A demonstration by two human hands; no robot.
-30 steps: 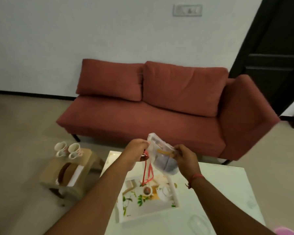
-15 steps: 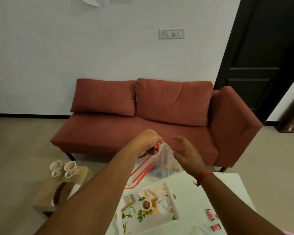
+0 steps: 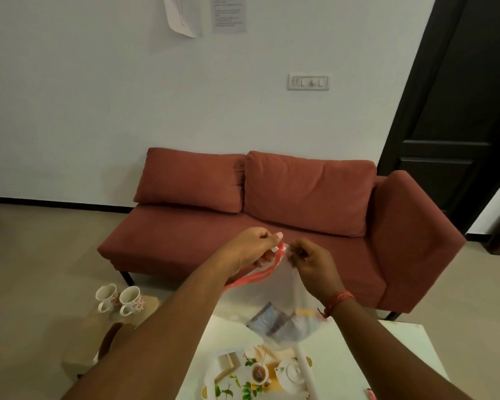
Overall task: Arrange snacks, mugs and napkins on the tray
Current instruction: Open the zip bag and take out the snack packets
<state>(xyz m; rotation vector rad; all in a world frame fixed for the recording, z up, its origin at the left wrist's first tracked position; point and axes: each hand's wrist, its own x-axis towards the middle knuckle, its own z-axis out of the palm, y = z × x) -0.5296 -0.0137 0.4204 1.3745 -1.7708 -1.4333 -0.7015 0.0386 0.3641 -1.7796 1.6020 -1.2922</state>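
Observation:
A clear plastic zip bag [image 3: 277,304] with a red seal strip hangs in the air above the table, with wrapped snacks in its bottom. My left hand [image 3: 254,248] pinches the top corner at the red strip. My right hand [image 3: 311,262] grips the bag's upper edge just beside it. Below the bag a white tray [image 3: 303,362] printed with a teapot, cup and leaves lies on the white table [image 3: 387,353]. Two white floral mugs [image 3: 120,298] stand on a low wooden stool at the left.
A red sofa [image 3: 272,215] stands behind the table against the white wall. The low wooden stool [image 3: 98,339] sits left of the table. A small red wrapper [image 3: 371,395] lies at the table's right front. A dark door [image 3: 459,111] is at right.
The view tilted upward. My right hand, open half a second ago, closed on the bag's top edge. The bag now hangs lower from both hands.

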